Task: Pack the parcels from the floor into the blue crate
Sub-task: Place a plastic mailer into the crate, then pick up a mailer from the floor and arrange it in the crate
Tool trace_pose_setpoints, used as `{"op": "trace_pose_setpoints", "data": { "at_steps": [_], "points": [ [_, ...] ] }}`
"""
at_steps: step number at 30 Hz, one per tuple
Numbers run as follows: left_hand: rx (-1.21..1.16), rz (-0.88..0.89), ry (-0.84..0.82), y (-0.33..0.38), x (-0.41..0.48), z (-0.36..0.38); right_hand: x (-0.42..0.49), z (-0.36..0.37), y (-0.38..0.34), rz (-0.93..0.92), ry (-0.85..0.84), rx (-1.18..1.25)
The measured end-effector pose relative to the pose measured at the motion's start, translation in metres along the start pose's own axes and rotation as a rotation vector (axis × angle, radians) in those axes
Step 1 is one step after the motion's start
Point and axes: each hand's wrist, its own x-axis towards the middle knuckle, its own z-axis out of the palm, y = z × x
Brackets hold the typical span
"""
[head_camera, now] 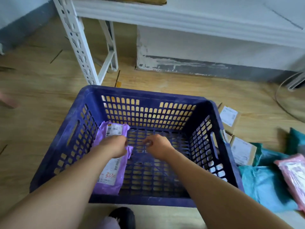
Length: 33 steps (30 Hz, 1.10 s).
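The blue crate (92,103) stands on the wooden floor in the middle of the view. Inside, a purple parcel (112,172) with a white label lies along the crate's left wall. My left hand (113,146) is low over the middle of this parcel with its fingers bent down. The back of the hand hides whether they grip it. My right hand (157,146) hovers above the crate's bare floor, fingers loosely curled and holding nothing.
On the floor right of the crate lie two cardboard boxes (242,151) with white labels, teal bags (267,187) and a pink parcel (293,176). A white shelf rack's leg (77,43) stands behind the crate. A black shoe (123,215) shows at the bottom.
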Motion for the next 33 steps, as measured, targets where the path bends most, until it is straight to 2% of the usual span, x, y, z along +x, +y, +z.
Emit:
{"op": "trace_pose_setpoints", "data": {
  "at_steps": [13, 22, 28, 33],
  "points": [
    [-0.133, 0.235, 0.26, 0.114, -0.029, -0.033, -0.078, -0.062, 0.044, -0.025, 0.412, 0.146],
    [-0.185, 0.415, 0.444, 0.208, -0.054, -0.052, -0.126, -0.113, 0.095, 0.03, 0.663, 0.217],
    [-0.24, 0.555, 0.482, 0.27, -0.066, -0.045, -0.153, -0.14, 0.149, 0.167, 0.743, 0.288],
    [-0.259, 0.662, 0.394, 0.316, -0.075, -0.03, -0.177, -0.149, 0.197, 0.278, 0.792, 0.341]
  ]
}}
